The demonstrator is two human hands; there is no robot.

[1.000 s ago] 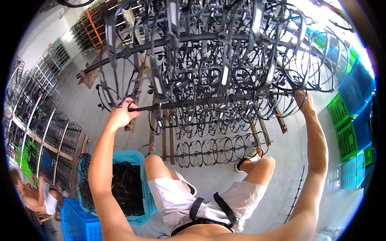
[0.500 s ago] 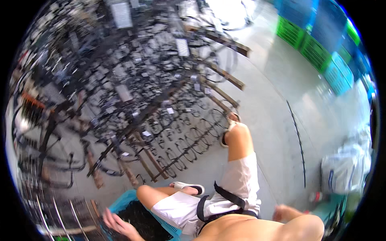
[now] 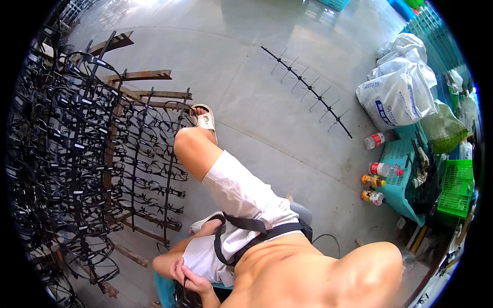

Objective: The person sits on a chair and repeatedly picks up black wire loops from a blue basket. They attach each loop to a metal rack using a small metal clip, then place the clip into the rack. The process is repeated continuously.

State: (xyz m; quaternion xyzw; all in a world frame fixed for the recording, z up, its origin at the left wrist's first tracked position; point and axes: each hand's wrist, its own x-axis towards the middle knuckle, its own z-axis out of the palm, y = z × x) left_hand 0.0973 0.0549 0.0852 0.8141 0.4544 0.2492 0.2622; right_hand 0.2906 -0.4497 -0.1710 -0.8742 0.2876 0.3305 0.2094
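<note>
My left hand (image 3: 193, 280) is over the light blue basket (image 3: 162, 288), close beside my bent knee. Its fingers are curled together. A small dark thing shows at the fingertips, too unclear to name. Dark, glossy pieces (image 3: 186, 297) lie in the basket below, mostly hidden by the hand and my body. At the right, only the shoulder and upper part of my right arm (image 3: 372, 262) show, and the right hand is out of sight. To the left, black eyeglass frames (image 3: 146, 167) hang in rows on dark rods.
Wooden bars (image 3: 141, 75) jut from the rack near my foot. A thin black rod with prongs (image 3: 308, 87) lies on the grey floor. At the right are white sacks (image 3: 393, 95), several bottles (image 3: 379, 169), a teal crate (image 3: 395, 154) and a green crate (image 3: 457, 187).
My view has swung to the right, bringing the pronged rod, sacks and bottles nearer the middle. The left hand's spread fingers have curled together. My right hand has left the picture.
</note>
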